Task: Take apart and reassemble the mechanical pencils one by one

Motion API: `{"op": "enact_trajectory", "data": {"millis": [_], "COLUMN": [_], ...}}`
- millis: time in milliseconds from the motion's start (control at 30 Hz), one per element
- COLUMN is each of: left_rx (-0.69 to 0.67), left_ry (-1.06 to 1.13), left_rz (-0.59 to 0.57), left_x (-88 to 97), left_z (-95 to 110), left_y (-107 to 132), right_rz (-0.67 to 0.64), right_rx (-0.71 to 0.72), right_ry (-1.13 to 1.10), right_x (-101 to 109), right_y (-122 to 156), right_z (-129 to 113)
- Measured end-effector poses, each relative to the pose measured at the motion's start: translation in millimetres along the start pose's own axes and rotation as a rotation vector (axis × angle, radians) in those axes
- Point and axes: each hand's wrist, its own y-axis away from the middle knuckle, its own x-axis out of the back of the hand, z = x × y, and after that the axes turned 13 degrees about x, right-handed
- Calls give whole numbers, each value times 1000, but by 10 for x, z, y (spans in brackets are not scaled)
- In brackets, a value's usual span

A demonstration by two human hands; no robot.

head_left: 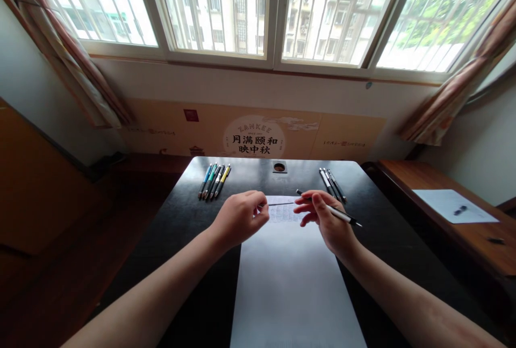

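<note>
My left hand point(242, 216) is closed in a pinch on a thin dark rod point(282, 204), which points right toward my other hand. Held in my right hand point(332, 224) is a silver and black pen point(341, 214). It slants across the palm with its pointed end toward the lower right; the thumb presses on it and the other fingers are loosely bent. Both hands are above a long white sheet point(290, 289) with a printed grid or lines of text point(286, 214) near its far end. The rod's left end is hidden by my fingers.
Several pens point(213, 181), blue, green and yellow among them, lie at the far left of the black table point(193, 251). More dark and silver pens point(332, 184) are at the far right. A wooden side table point(427, 176) bears a white sheet point(435, 203) with small dark items.
</note>
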Motion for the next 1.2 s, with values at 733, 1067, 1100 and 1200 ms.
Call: {"op": "enact_trajectory", "data": {"millis": [733,1067,1100,1200], "left_rx": [210,239,221,157], "left_ry": [389,768,763,683], "left_rz": [-134,-575,-608,-640], "left_x": [14,26,32,80], "left_z": [6,163,188,229], "left_y": [-33,3,19,42], "right_rz": [-59,-289,-319,-390], "right_rx": [6,33,33,-1], "right_ry": [135,76,70,49], "right_x": [46,-43,-51,-56], "right_y": [-8,95,109,126], "right_z": [26,-1,-6,-24]}}
